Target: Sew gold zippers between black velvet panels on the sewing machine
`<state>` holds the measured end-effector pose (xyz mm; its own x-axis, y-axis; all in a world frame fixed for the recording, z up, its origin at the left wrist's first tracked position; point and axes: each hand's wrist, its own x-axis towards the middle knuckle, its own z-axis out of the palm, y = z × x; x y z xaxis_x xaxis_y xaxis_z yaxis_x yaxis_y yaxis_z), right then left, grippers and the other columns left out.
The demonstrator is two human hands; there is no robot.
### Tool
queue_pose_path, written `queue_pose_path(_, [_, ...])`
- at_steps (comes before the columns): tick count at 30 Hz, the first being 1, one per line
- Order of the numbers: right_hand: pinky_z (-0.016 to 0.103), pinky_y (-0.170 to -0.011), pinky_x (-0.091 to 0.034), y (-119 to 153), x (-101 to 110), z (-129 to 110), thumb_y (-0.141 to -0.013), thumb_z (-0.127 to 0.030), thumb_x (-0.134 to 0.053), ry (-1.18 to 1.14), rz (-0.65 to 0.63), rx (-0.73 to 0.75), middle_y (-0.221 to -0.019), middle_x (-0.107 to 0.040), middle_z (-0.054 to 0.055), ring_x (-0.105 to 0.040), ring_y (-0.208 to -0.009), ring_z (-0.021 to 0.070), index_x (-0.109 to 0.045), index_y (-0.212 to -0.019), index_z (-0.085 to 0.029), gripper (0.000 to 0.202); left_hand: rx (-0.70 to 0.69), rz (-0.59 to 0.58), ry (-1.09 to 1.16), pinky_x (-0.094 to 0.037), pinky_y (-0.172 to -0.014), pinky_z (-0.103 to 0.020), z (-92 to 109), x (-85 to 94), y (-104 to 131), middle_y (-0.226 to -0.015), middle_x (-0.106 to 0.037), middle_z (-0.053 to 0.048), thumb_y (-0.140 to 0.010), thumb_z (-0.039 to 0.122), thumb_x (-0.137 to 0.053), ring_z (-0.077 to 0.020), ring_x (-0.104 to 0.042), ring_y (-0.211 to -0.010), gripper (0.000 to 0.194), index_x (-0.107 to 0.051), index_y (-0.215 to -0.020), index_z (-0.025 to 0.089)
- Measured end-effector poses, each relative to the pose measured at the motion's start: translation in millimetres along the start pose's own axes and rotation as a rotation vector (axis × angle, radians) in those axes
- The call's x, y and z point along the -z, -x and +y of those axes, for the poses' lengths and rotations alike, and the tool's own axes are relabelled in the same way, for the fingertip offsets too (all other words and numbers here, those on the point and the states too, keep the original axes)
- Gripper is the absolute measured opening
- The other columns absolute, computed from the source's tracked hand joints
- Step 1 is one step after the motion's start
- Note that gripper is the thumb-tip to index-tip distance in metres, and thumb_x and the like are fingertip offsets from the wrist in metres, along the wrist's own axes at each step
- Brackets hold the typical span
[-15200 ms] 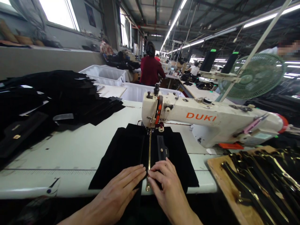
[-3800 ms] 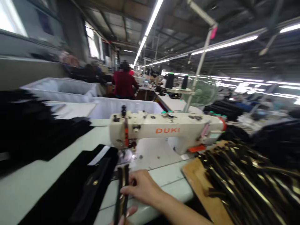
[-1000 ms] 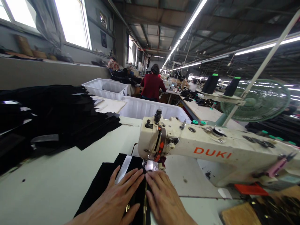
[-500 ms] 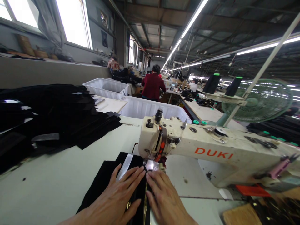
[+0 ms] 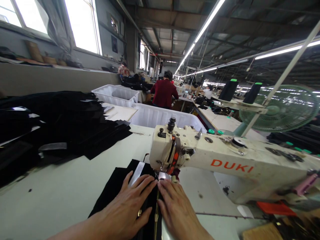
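A black fabric piece (image 5: 110, 188) with a pale strip (image 5: 136, 173) lies on the white sewing table. My left hand (image 5: 130, 203) rests flat on the fabric, fingers spread, its fingertips close to the needle area. On the other side of a gold-toned zipper (image 5: 156, 216), my right hand (image 5: 175, 206) lies with fingers stretched forward, pressing the fabric's right edge. Just beyond both hands' fingertips stands the head of the sewing machine (image 5: 162, 148), marked DUKI. The needle and most of the presser foot are hidden from sight.
Stacked black fabric pieces (image 5: 62, 126) cover the table's left side. White plastic bins (image 5: 162, 115) stand behind the table. Thread cones (image 5: 228, 90) and a green fan (image 5: 280, 110) are at the right. A person in dark red (image 5: 163, 91) sits ahead. Pink-handled snips (image 5: 306, 185) rest on the machine.
The whole view has shifted slightly, moving the scene right in the picture. Both hands stay beside the needle area on the fabric, which seems to have slid a little forward.
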<state>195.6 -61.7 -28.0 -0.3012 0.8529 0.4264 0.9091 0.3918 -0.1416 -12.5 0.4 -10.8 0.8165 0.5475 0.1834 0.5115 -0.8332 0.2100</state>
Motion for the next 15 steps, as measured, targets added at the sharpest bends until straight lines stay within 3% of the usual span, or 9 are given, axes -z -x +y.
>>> queue_pose_path(15, [0.05, -0.107, -0.048, 1.0, 1.6, 0.5, -0.099, -0.027, -0.046, 0.018, -0.005, -0.027, -0.139, -0.057, 0.006, -0.056, -0.125, 0.0272, -0.052, -0.14, -0.019, 0.042, 0.013, 0.013, 0.006, -0.016, -0.114, -0.072, 0.2, -2.3, -0.9, -0.152, -0.041, -0.005, -0.098, 0.034, -0.049, -0.0316, -0.033, -0.141, 0.064, -0.022, -0.155, 0.03])
